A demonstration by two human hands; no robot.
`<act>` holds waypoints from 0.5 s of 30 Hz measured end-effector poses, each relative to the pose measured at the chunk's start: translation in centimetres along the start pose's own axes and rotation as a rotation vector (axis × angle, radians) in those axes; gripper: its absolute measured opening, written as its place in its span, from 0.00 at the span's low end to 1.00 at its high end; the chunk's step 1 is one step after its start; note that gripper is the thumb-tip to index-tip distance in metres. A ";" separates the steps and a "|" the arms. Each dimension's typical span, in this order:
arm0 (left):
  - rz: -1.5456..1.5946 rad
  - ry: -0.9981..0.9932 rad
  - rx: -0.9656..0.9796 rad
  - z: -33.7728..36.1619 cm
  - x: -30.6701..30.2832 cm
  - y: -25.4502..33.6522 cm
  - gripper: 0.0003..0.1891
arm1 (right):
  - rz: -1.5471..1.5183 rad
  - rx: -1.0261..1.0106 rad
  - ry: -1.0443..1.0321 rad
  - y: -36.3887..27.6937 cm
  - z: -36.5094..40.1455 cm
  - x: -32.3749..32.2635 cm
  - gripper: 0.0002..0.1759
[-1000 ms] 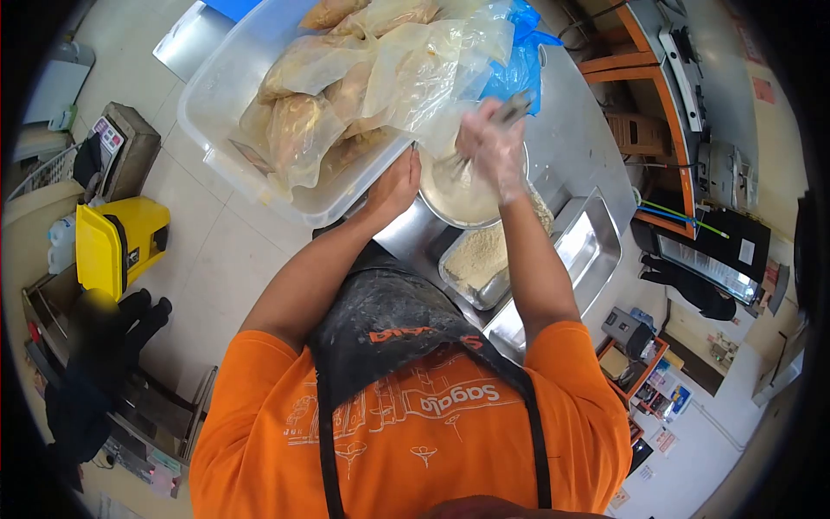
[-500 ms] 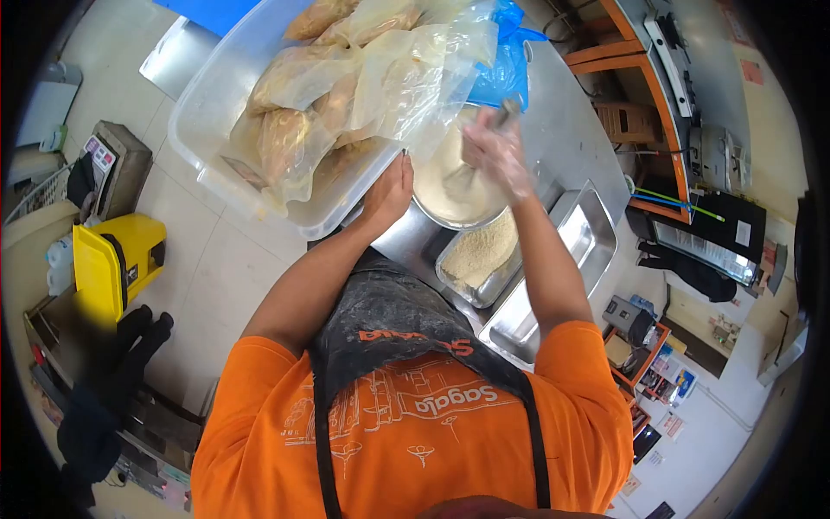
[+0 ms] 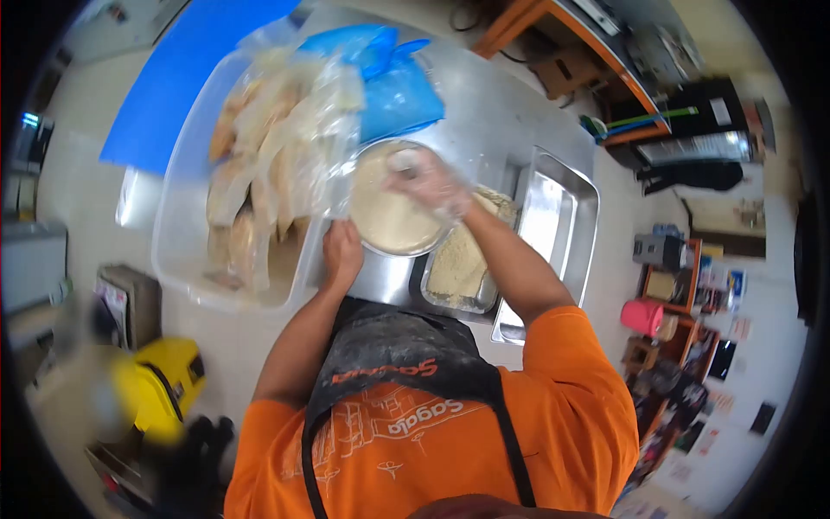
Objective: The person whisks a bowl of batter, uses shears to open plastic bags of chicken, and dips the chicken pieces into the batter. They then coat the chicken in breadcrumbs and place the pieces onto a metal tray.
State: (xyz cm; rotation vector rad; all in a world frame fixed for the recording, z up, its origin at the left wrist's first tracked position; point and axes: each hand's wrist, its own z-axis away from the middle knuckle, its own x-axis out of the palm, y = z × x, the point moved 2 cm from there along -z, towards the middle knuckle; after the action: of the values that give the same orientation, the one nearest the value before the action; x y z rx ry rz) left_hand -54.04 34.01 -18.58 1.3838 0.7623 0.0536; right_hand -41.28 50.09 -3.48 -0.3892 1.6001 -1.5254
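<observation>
My right hand [image 3: 428,186], in a clear plastic glove, is closed around the handle of a whisk [image 3: 404,162]. It is over a round metal bowl [image 3: 405,254] of pale, creamy batter [image 3: 379,212]; motion blurs the hand, and the whisk's wires are hard to see. My bare left hand [image 3: 343,251] has its fingers closed on the bowl's near-left rim, beside the plastic tub. Right of the bowl, partly under my right forearm, a metal tray [image 3: 462,305] holds beige crumbs [image 3: 458,266].
On the left stands a large clear tub [image 3: 166,225] with filmy plastic bags of brownish-yellow pieces [image 3: 246,173]. A blue plastic bag [image 3: 402,104] lies behind the bowl on the steel table [image 3: 501,95]. A deep steel pan [image 3: 590,225] sits at the right.
The view has swung, so the table and tub appear turned and further left. My right hand has moved round over the batter with the whisk; my left hand stays at the bowl's rim.
</observation>
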 end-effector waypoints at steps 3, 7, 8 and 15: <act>-0.055 0.015 0.023 -0.1 -0.6 1.6 0.20 | -0.271 -0.027 0.006 1.6 -2.1 4.3 0.13; -0.134 -0.040 -0.028 -0.4 -1.5 3.0 0.22 | -0.501 -0.029 0.515 0.6 -4.8 3.5 0.13; -0.168 -0.038 -0.010 -0.5 -1.6 3.2 0.21 | -0.611 -0.079 0.672 1.7 -4.8 2.4 0.12; -0.236 0.051 0.068 -0.3 -1.6 3.5 0.19 | -0.439 -0.336 0.465 3.1 0.7 -2.4 0.15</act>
State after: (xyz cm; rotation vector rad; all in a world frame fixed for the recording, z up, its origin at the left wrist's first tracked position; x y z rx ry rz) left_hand -54.05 34.28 -14.71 1.3522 0.9731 -0.1234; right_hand -38.32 52.00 -5.38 -0.6380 2.2637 -1.7592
